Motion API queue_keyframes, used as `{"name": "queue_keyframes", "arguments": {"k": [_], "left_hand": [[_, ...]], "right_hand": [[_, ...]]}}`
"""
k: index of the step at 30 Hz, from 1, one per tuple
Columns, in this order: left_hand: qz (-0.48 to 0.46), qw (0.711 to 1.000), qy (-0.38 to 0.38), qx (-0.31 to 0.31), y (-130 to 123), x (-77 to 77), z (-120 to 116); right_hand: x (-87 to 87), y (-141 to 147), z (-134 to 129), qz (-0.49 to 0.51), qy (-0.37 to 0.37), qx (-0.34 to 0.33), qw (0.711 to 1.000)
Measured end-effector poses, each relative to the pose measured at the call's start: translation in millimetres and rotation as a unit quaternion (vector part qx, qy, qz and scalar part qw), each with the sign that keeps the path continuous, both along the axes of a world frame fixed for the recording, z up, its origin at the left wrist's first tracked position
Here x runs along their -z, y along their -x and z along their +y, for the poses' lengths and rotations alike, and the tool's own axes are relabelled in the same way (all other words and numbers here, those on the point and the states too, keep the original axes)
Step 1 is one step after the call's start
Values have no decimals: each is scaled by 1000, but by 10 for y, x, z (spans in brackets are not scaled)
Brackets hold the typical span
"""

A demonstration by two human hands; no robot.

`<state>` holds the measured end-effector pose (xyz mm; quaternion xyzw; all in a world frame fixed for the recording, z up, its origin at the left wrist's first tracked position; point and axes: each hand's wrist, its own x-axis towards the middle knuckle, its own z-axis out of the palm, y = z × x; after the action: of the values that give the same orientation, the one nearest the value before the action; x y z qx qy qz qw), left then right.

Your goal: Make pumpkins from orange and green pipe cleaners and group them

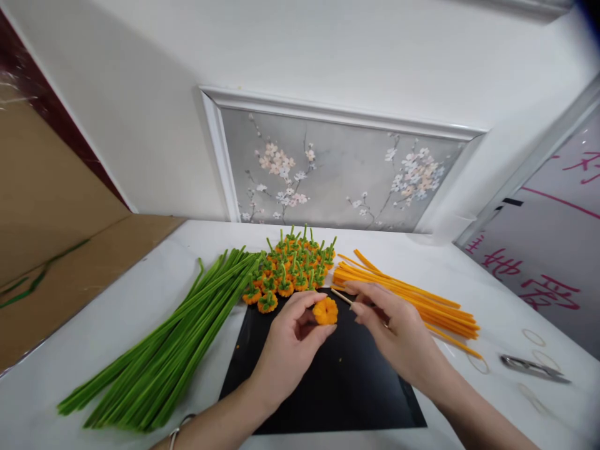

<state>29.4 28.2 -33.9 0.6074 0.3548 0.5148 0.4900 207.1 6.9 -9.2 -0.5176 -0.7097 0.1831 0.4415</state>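
Between the thumb and fingers of my left hand (288, 344) is a small orange pipe-cleaner pumpkin (325, 311), its ridged round side facing me. My right hand (400, 328) pinches a thin wooden stick (341, 295), whose tip points left, a little apart from the pumpkin. Both hands are over a black mat (347, 394). Just beyond them stand several finished orange pumpkins (285, 286) with green leaves and upright green stems, packed together.
Green pipe cleaners (173, 350) lie in a large bundle at left. Orange pipe cleaners (422, 306) are bundled at right. Small metal snips (534, 367) and several rubber bands (534, 337) lie far right. A cardboard box (56, 250) stands at left; a wall rises behind the table.
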Motion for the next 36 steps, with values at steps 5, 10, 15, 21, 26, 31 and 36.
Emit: {"name": "queue_keyframes", "arguments": {"k": [5, 10, 15, 21, 26, 31, 36], "left_hand": [[22, 1000, 7, 9, 10, 13, -18], [1, 998, 44, 36, -2, 12, -66], [-104, 982, 144, 70, 0, -95, -78], [-172, 944, 275, 65, -1, -140, -52], [-230, 908, 341, 82, 7, -150, -44], [-225, 902, 355, 98, 19, -151, -33], [-15, 992, 117, 40, 55, -113, -17]], "right_hand": [[7, 86, -33, 77, 76, -36, 993], [34, 192, -57, 89, 74, -35, 993], [29, 178, -63, 97, 58, -29, 993], [64, 186, -72, 113, 75, -39, 990], [73, 196, -70, 165, 97, -53, 980], [55, 199, -77, 168, 97, -50, 980], [46, 186, -70, 140, 86, -18, 986]]}}
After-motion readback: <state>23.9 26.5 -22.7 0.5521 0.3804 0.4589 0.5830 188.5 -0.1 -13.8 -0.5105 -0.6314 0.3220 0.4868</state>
